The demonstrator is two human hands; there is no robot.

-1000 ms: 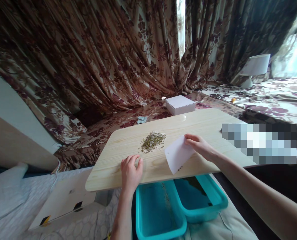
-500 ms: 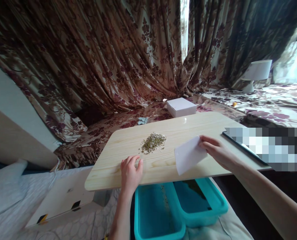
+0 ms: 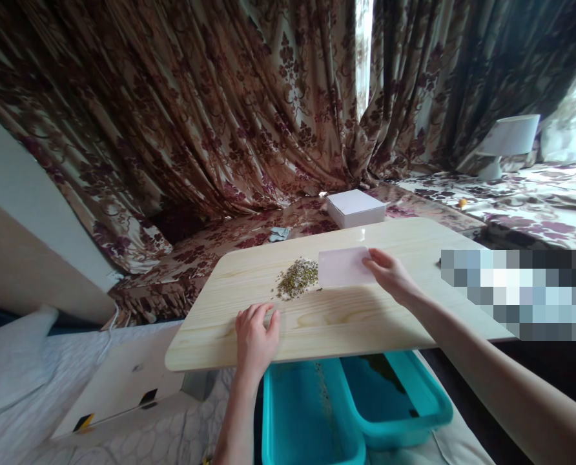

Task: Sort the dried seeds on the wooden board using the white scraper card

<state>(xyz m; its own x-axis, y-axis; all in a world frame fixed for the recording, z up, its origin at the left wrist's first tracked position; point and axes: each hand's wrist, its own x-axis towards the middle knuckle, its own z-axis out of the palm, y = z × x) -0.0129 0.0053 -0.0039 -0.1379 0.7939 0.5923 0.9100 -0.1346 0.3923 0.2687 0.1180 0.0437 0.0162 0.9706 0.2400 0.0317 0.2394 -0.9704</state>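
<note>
On the pale wooden table (image 3: 365, 232) lies a loose pile of small green and white grains (image 3: 295, 281), possibly beans and rice. My right hand (image 3: 389, 274) grips a flat white rectangular card (image 3: 343, 268) by its right end. The card's left edge is at the right side of the pile; whether it touches the table there I cannot tell. My left hand (image 3: 257, 336) rests at the table's front edge, just below the pile, with its thumb and fingers apart and nothing in it.
Two turquoise tubs (image 3: 360, 445) stand side by side below the table's front edge, with grains in the left one and dark green matter in the right. A white box (image 3: 356, 206) sits behind the table. A pixelated patch covers the right end. A carton (image 3: 118, 381) lies at left.
My right hand has moved left with the card, bringing it from the table's right-front area, tilted, to the right edge of the pile. My left hand stays in place.
</note>
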